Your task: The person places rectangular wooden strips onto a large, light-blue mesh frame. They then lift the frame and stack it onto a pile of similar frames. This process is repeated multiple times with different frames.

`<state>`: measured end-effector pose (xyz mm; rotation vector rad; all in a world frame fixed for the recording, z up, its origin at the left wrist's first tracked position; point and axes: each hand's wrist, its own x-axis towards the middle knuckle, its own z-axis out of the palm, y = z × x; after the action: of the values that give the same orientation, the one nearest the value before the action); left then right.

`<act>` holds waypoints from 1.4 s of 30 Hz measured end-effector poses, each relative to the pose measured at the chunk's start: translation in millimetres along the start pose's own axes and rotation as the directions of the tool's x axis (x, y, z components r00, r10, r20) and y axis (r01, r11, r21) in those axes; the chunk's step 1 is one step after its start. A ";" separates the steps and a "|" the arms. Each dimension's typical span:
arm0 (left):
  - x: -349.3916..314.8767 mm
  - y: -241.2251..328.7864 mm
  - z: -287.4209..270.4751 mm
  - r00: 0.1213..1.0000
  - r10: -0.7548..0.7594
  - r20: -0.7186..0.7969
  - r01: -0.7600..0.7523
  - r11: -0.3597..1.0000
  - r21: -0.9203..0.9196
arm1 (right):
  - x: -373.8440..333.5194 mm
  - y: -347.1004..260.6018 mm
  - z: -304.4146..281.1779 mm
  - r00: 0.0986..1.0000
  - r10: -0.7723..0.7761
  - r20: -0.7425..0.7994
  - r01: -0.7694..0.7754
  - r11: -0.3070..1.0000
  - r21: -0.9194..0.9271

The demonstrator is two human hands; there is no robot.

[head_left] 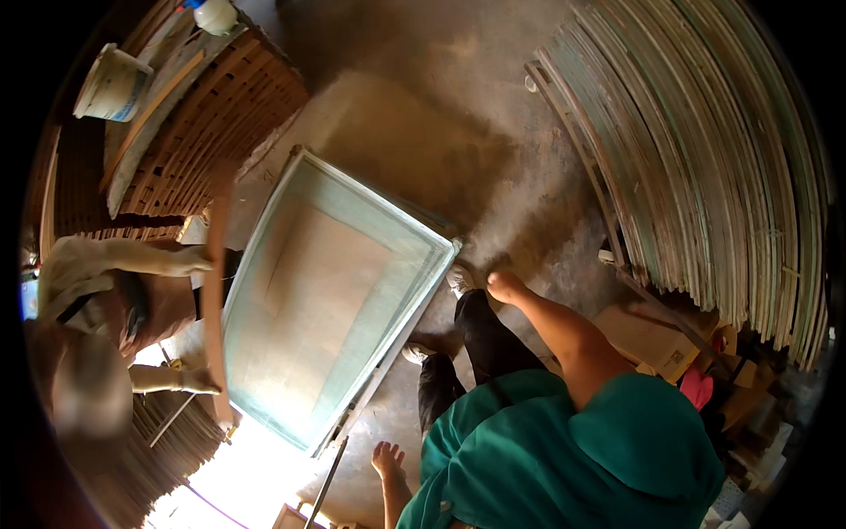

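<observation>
A large flat rectangular frame (264, 207) with a pale green border and a brownish middle lies in front of me, tilted across the view, with more edges showing beneath it. My right hand (505, 287) hangs to the right of its near corner, fingers curled in and nothing visible in them. Lower down, my left hand (389, 459) is off the frame's near edge, fingers apart and holding nothing. Across from me, a co-worker's two gloved hands (196, 381) hold a long brown board (215, 309) upright at the frame's far left side.
Many thin panels (696, 167) stand in a row at the right. Stacked brown slatted pieces (211, 123) at the upper left bear a white bucket (113, 84). Cardboard (639, 339) lies near my right arm. A dark rod (328, 480) leans by my left hand.
</observation>
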<state>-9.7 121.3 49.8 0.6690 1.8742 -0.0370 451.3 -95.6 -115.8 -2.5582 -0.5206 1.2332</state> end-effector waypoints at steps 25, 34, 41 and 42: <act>19.6 13.1 67.0 0.962 -0.264 0.071 0.243 0.705 -0.667 | 22.9 -120.8 -71.3 0.933 -0.359 -0.019 0.353 0.906 0.232; 125.5 -1.8 18.5 0.946 -0.166 0.278 0.322 0.389 -0.863 | -119.4 -133.0 -35.0 0.985 -0.151 -0.080 0.170 0.923 0.345; 30.1 -17.4 -10.8 0.941 0.020 0.337 0.309 0.351 -0.884 | -223.7 -138.1 -76.9 0.965 -0.145 -0.218 0.236 0.846 0.479; 14.8 -26.6 -1.9 0.927 0.041 0.373 0.335 0.353 -0.874 | -241.1 -122.9 -88.6 0.954 -0.149 -0.260 0.265 0.825 0.499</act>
<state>-27.3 105.9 30.2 -0.3378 1.2764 0.7360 356.8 -92.6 152.8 -2.0600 -0.3390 0.8616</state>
